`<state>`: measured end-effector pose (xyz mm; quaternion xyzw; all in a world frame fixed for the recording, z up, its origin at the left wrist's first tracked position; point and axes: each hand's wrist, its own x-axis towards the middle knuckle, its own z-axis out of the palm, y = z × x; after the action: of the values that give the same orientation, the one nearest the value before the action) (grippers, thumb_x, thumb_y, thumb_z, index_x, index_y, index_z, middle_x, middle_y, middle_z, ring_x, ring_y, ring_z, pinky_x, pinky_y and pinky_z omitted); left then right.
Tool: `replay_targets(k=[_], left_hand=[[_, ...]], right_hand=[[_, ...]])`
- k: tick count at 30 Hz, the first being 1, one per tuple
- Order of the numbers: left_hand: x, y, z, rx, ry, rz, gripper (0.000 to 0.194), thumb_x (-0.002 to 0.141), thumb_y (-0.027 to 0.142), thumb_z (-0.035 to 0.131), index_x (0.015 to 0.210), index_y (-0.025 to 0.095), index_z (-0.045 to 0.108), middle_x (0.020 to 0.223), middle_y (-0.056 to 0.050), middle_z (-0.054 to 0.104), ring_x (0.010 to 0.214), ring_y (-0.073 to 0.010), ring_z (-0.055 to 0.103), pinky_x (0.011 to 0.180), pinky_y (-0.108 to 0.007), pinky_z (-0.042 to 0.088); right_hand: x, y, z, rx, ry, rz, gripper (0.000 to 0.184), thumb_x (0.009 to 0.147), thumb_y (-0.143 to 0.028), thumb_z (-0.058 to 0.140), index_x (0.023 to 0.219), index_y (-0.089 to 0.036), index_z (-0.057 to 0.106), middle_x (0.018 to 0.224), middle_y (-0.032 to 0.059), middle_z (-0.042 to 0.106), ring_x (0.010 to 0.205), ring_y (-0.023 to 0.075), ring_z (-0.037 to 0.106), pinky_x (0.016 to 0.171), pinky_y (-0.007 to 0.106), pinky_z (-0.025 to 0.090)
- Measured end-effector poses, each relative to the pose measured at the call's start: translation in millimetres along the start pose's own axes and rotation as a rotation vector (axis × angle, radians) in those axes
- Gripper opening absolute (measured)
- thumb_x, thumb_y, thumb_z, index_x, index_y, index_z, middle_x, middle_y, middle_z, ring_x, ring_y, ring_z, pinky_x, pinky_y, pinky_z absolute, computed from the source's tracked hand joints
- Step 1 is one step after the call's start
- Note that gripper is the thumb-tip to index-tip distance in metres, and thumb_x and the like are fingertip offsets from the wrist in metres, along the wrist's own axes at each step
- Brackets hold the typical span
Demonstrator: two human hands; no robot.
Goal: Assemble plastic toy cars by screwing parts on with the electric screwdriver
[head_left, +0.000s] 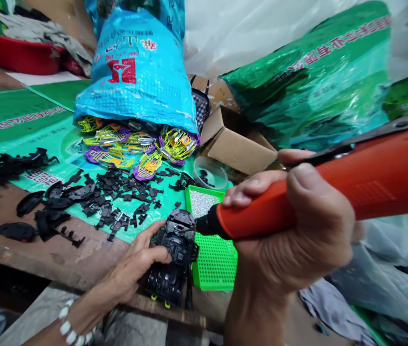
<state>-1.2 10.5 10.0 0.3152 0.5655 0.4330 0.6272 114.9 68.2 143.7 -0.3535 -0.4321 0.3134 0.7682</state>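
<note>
My right hand point(290, 226) is wrapped round an orange electric screwdriver point(261, 209), whose black nose points left. Its tip meets the upper part of a black plastic toy car chassis point(175, 259), or overlaps it in view; contact is hard to tell. My left hand point(137, 262) grips that chassis from its left side, thumb on top, at the table's front edge. Just right of the chassis lies a bright green perforated tray point(214, 269), with many small silver screws point(204, 202) in its far section.
Loose black plastic parts point(117, 197) are scattered to the left. Yellow and purple parts point(117, 149) spill from a blue sack point(135, 72). A clear round tub point(210, 174) and an open cardboard box point(238, 149) stand behind the tray. A green sack point(319, 77) leans at the back right.
</note>
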Motion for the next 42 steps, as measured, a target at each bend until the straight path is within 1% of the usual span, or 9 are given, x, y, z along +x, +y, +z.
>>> replay_targets(k=[3, 6, 8, 10, 14, 18, 21, 31, 42], left_hand=[[-2.2, 5.5, 2.2, -0.370, -0.101, -0.316, 0.067, 0.055, 0.021, 0.068, 0.122, 0.026, 0.058, 0.110, 0.000, 0.072, 0.094, -0.0187, 0.066, 0.069, -0.025, 0.052], [0.0, 8.4, 3.0, -0.615, -0.208, -0.366, 0.045, 0.068, 0.029, 0.071, 0.112, 0.023, 0.063, 0.092, 0.001, 0.075, 0.080, -0.0162, 0.067, 0.066, -0.024, 0.052], [2.6, 9.3, 2.5, -0.742, -0.270, -0.360, 0.026, 0.080, 0.034, 0.065, 0.101, 0.020, 0.068, 0.090, -0.001, 0.075, 0.081, -0.0177, 0.068, 0.070, -0.026, 0.053], [4.7, 9.3, 1.7, -0.814, -0.261, -0.358, 0.022, 0.086, 0.035, 0.058, 0.095, 0.019, 0.070, 0.091, -0.002, 0.076, 0.086, -0.0200, 0.070, 0.074, -0.029, 0.054], [6.2, 7.2, 2.9, -0.850, -0.170, -0.421, 0.022, 0.088, 0.030, 0.058, 0.104, 0.019, 0.069, 0.089, 0.000, 0.077, 0.087, -0.0205, 0.071, 0.075, -0.030, 0.056], [5.9, 5.8, 6.5, -0.896, -0.253, -0.517, 0.037, 0.089, 0.038, 0.060, 0.119, 0.017, 0.064, 0.090, -0.004, 0.077, 0.084, -0.0223, 0.073, 0.078, -0.034, 0.057], [5.3, 5.3, 7.2, -0.879, -0.252, -0.586, 0.046, 0.086, 0.045, 0.063, 0.120, 0.015, 0.063, 0.089, -0.007, 0.077, 0.083, -0.0247, 0.073, 0.077, -0.037, 0.058], [5.1, -8.3, 8.6, -0.845, -0.297, -0.519, 0.051, 0.085, 0.045, 0.064, 0.127, 0.016, 0.061, 0.098, -0.010, 0.077, 0.087, -0.0250, 0.073, 0.082, -0.036, 0.058], [1.9, -2.8, 14.1, -0.886, -0.291, -0.496, 0.055, 0.089, 0.041, 0.061, 0.139, 0.023, 0.050, 0.115, -0.006, 0.073, 0.100, -0.0249, 0.071, 0.093, -0.039, 0.054]], right_hand=[[-2.2, 3.9, -2.1, -0.034, -0.016, 0.032, 0.021, 0.064, -0.029, 0.070, 0.082, -0.020, 0.063, 0.051, -0.0063, 0.058, 0.037, 0.0114, 0.050, 0.037, 0.027, 0.044], [-4.7, 7.6, -3.8, -0.045, -0.045, 0.045, 0.020, 0.064, -0.028, 0.071, 0.081, -0.023, 0.063, 0.052, -0.0062, 0.059, 0.037, 0.0120, 0.051, 0.036, 0.027, 0.044], [-5.6, 9.2, -3.6, -0.039, -0.054, 0.050, 0.019, 0.065, -0.028, 0.070, 0.081, -0.023, 0.064, 0.052, -0.0059, 0.058, 0.036, 0.0123, 0.051, 0.036, 0.027, 0.044], [-6.0, 10.6, -2.8, -0.039, -0.059, 0.038, 0.018, 0.065, -0.028, 0.070, 0.081, -0.022, 0.064, 0.052, -0.0056, 0.058, 0.036, 0.0123, 0.051, 0.036, 0.027, 0.044], [-7.9, 15.7, -2.7, -0.067, -0.068, 0.002, 0.014, 0.071, -0.027, 0.067, 0.083, -0.023, 0.065, 0.055, -0.0055, 0.059, 0.038, 0.0125, 0.052, 0.038, 0.028, 0.046], [-12.5, 22.1, -5.6, -0.107, -0.083, -0.020, 0.013, 0.077, -0.028, 0.065, 0.089, -0.026, 0.065, 0.061, -0.0056, 0.060, 0.043, 0.0129, 0.055, 0.041, 0.029, 0.049], [-15.7, 24.5, -7.4, -0.113, -0.105, -0.026, 0.013, 0.078, -0.028, 0.065, 0.091, -0.027, 0.064, 0.063, -0.0058, 0.060, 0.044, 0.0137, 0.056, 0.041, 0.030, 0.050], [-21.3, 27.9, -7.3, -0.096, -0.138, -0.009, 0.025, 0.075, -0.033, 0.075, 0.096, -0.026, 0.065, 0.062, -0.0065, 0.063, 0.045, 0.0155, 0.060, 0.044, 0.031, 0.051], [-24.1, 36.8, -10.2, -0.127, -0.199, -0.007, 0.028, 0.079, -0.033, 0.071, 0.103, -0.024, 0.061, 0.064, -0.0060, 0.061, 0.047, 0.0117, 0.058, 0.046, 0.027, 0.052]])
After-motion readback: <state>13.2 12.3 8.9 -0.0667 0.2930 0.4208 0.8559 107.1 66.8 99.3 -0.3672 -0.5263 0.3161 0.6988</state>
